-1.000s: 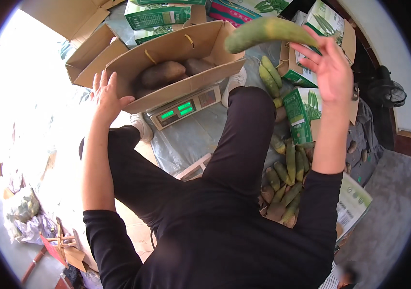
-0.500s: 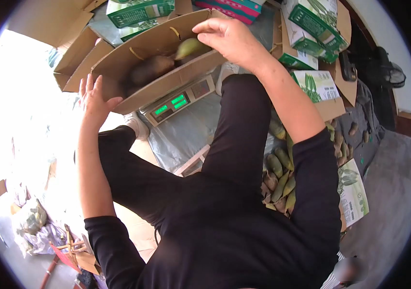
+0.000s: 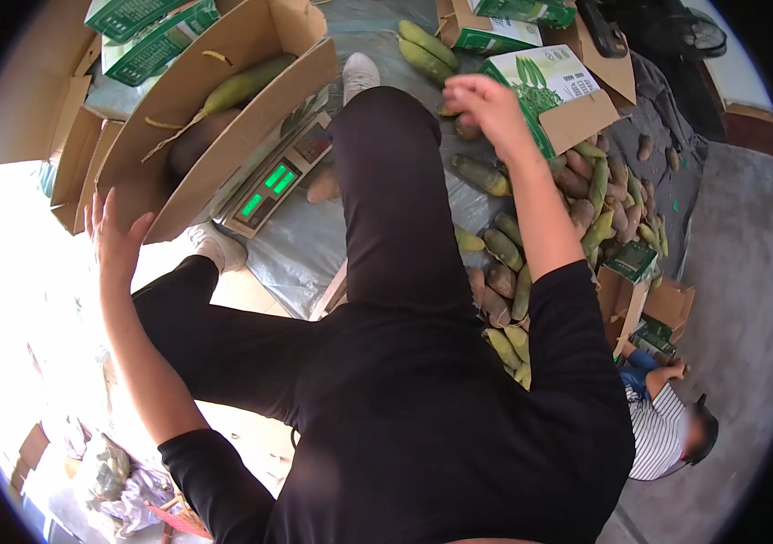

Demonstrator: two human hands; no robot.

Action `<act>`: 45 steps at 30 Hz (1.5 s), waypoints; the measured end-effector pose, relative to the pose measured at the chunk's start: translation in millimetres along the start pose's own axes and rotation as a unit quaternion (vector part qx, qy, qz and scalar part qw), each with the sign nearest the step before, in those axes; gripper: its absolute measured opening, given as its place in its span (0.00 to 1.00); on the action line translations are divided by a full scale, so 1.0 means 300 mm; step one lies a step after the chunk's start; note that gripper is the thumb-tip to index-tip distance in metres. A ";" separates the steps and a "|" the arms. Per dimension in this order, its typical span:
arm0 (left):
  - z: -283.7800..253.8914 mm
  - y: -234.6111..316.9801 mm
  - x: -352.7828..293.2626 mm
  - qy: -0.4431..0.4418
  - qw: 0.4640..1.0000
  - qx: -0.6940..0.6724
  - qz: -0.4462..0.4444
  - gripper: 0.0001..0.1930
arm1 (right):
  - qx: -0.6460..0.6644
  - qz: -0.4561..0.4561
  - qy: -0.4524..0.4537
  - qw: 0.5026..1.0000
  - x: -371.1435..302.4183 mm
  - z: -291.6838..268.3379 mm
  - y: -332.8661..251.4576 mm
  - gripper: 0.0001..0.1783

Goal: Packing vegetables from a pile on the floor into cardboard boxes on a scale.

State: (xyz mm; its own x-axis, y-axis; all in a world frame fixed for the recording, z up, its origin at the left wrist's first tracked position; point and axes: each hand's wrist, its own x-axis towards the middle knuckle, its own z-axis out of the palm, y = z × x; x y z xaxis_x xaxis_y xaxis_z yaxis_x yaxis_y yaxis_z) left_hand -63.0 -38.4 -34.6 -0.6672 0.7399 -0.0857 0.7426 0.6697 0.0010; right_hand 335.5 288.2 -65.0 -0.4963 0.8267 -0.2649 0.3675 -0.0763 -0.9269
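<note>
An open cardboard box [image 3: 223, 154] rests tilted on a scale [image 3: 250, 208] with green lit digits. Inside it lie a long green radish [image 3: 246, 83] and a darker, brownish root in shadow. My left hand [image 3: 117, 238] is at the box's near left corner, its fingers spread and thumb apart. On the right, my right hand [image 3: 491, 113] hangs over the radishes beyond my knee. Its fingers are loosely bent with a gap to the thumb, and nothing shows between them. A pair of green radishes [image 3: 426, 50] lies just past it.
A large heap of green and brownish radishes [image 3: 577, 186] spreads over a dark cloth at right. Green-and-white printed cartons [image 3: 540, 82] stand behind it. More cartons [image 3: 155, 41] are stacked at the far left. A person in a striped shirt [image 3: 658, 435] sits at lower right beside an open carton.
My right hand has left the box and moved right, over the radishes. My left hand stays by the box corner. The view has turned right, bringing the heap and the other person into sight.
</note>
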 end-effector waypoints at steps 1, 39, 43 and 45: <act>0.006 -0.009 0.004 0.002 1.000 0.003 0.004 0.36 | 0.002 0.041 0.022 0.999 -0.022 -0.020 0.062 0.12; -0.025 0.039 -0.012 0.019 0.992 -0.117 -0.052 0.48 | -0.430 0.196 -0.152 0.868 -0.188 0.066 0.975 0.26; -0.039 0.062 -0.006 0.003 0.992 -0.115 -0.057 0.49 | -0.376 0.189 -0.160 0.893 -0.207 0.032 0.986 0.26; -0.042 0.073 0.002 0.002 0.993 -0.105 -0.057 0.49 | -0.349 0.188 -0.159 0.904 -0.214 0.015 0.993 0.26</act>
State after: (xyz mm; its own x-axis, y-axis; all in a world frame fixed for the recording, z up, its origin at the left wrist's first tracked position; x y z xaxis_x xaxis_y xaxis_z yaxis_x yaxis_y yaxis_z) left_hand -47.9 -22.6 -22.0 -0.7463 0.6590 -0.0938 0.6343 0.7468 0.1998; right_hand 473.4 209.8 -325.3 -0.3938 0.6053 -0.6918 0.9089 0.1439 -0.3914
